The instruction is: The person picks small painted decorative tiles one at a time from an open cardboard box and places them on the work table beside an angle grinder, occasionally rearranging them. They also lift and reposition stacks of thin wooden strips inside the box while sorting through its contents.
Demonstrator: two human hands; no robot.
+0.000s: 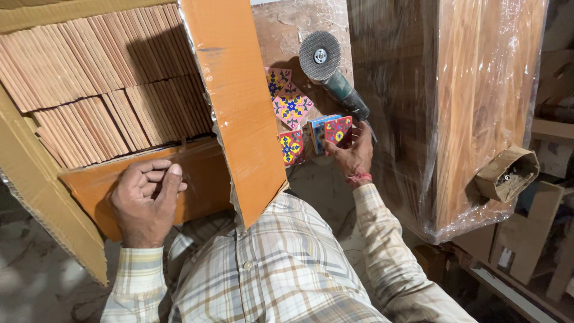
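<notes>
My left hand [145, 200] rests with curled fingers on the front flap of a large cardboard box [236, 90] packed with several rows of thin terracotta tiles [101, 78] standing on edge. My right hand [353, 157] reaches to the floor and grips a small stack of painted tiles [332, 131], red and blue with flower patterns. Another painted tile [291, 147] stands just left of that stack. More flowered tiles [288, 98] lie flat beyond it.
An angle grinder [332, 72] with a round disc lies on the dusty floor behind the tiles. A tall wooden piece wrapped in clear plastic [472, 107] stands at the right. Cardboard pieces [526, 233] and boards fill the right edge.
</notes>
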